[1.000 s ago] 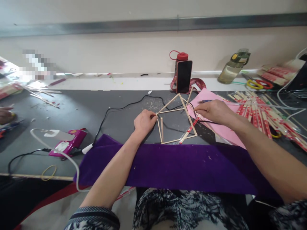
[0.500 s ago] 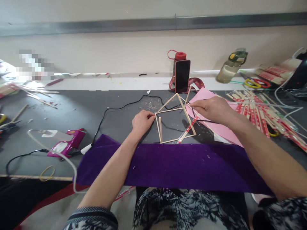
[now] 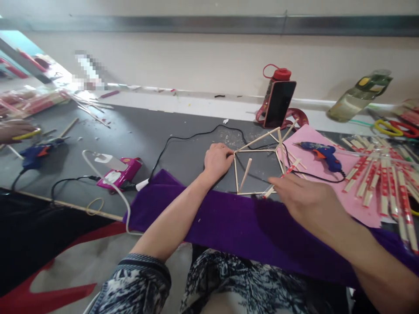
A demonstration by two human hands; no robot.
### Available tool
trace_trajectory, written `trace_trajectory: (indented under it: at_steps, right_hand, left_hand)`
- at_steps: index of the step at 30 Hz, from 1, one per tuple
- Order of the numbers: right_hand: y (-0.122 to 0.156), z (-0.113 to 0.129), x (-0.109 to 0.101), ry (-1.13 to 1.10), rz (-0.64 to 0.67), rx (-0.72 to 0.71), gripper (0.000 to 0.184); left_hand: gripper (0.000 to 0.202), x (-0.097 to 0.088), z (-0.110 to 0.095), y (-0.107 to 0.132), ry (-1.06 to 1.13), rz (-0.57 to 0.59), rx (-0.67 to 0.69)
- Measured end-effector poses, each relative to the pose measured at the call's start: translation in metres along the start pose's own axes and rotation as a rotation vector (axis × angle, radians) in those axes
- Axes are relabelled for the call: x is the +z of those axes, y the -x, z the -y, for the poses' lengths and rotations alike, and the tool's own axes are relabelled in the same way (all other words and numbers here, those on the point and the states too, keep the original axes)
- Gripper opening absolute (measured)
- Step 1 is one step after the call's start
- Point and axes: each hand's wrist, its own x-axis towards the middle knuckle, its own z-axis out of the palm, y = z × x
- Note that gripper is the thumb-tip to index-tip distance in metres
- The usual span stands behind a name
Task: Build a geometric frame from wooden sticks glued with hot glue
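At the far left, a co-worker's hand [image 3: 15, 130] is cut off by the picture's edge, yellow handles [image 3: 28, 135] under its fingers, and below it lies a blue-and-orange glue gun [image 3: 34, 156]. A pixelated patch [image 3: 88, 72] masks whatever is behind. Next along the bench [image 3: 147, 124] come a magenta device [image 3: 126, 172] with a white cable across it, and a yellow band [image 3: 95, 206]. The left forearm crosses a purple cloth [image 3: 157, 200] and hides part of it. The left hand [image 3: 218, 159] pinches the left corner of a stick frame [image 3: 256, 151], its fingertips covering the joint. The frame rests on the bench between the hands; a red-and-white wrapped stick [image 3: 290, 168] crosses its right side. The right hand [image 3: 304, 200] covers the near right corner and part of that wrapper; whether its fingers grip anything, I cannot tell. Behind, a phone [image 3: 279, 104] blocks most of a red-capped bottle [image 3: 282, 73]. To the right, a blue glue gun [image 3: 322, 153] lies on pink paper [image 3: 310, 136], short of a green-lidded bottle [image 3: 348, 104], and a heap of wrapped chopsticks [image 3: 384, 174] runs out of view
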Motion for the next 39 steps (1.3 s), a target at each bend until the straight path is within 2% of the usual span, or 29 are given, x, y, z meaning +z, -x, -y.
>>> trace_trajectory:
  at_steps: [3,6,14,28,39]
  right_hand:
    - [-0.02,0.019,0.022,0.156,0.191,0.031,0.029]
    - [-0.043,0.022,0.036,0.23,0.332,0.064,0.03]
    - [-0.079,0.023,0.059,0.252,0.514,0.053,0.026]
    - [-0.104,-0.016,0.105,0.171,0.471,0.073,0.028]
    - [-0.103,-0.017,0.107,0.088,0.389,0.084,0.033]
  left_hand:
    - [0.023,0.001,-0.002,0.001,0.027,0.002,-0.018]
    - [0.024,0.0,-0.003,0.004,0.035,-0.003,-0.034]
    - [0.026,-0.006,-0.01,0.005,0.015,0.015,-0.068]
    - [0.03,-0.004,-0.011,0.005,0.024,0.056,-0.07]
    - [0.033,-0.005,-0.013,0.005,0.019,0.066,-0.069]
